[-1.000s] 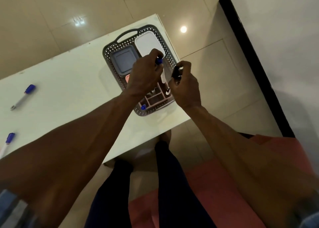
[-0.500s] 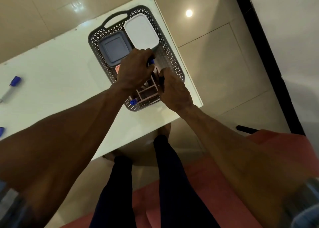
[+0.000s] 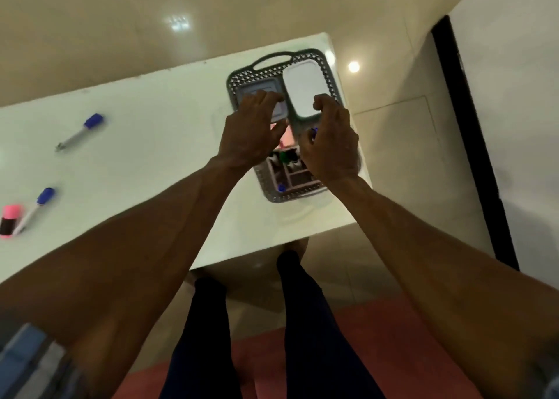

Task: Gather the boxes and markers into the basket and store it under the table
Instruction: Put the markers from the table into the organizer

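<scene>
Both hands (image 3: 251, 129) now lifted above basket (image 3: 242, 79).

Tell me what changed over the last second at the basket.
The left hand let go of the blue-capped marker it was lowering and now hovers open over the grey box. The right hand still curls around a marker. The basket, white box and loose markers stayed put.

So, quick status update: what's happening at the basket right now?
Both hands over the grey basket; left hand open, right hand curled around a blue-capped marker. Two blue-capped markers still out on the table.
</scene>
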